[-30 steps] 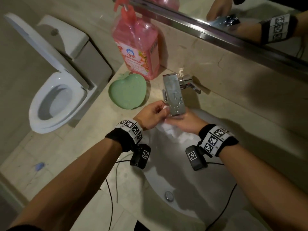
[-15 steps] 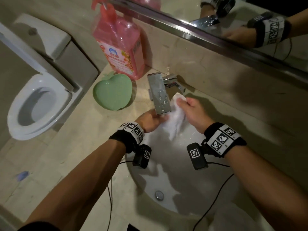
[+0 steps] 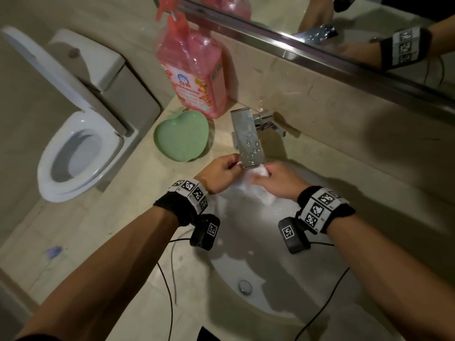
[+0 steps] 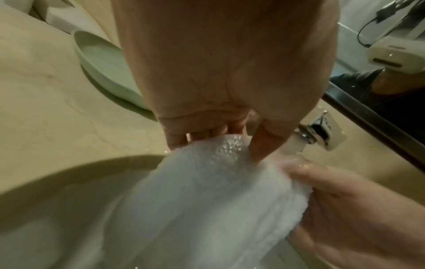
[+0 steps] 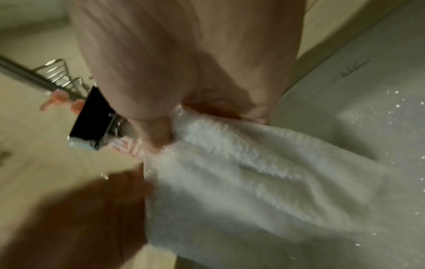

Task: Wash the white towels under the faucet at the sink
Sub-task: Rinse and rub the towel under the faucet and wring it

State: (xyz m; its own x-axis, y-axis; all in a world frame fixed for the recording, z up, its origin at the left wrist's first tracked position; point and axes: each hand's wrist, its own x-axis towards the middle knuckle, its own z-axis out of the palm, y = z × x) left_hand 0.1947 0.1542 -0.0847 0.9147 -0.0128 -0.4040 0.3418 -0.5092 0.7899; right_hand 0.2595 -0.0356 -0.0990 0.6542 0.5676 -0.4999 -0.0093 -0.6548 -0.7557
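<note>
Towel: the wet white terry towel (image 3: 248, 185) hung under the flat chrome faucet (image 3: 248, 141), over the pale oval sink (image 3: 246, 262).
Left hand (image 3: 219, 175): fingers pinched the towel's edge.
Right hand (image 3: 278, 180): fingers gripped the towel.

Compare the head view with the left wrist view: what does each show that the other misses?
Head view only: the pink soap bottle, the toilet, the sink drain.

Left wrist view only: the left hand from underneath, its fingers curled onto the wet white towel, and water running from the faucet.

Both: the right hand gripping the same towel, and the green dish.
</note>
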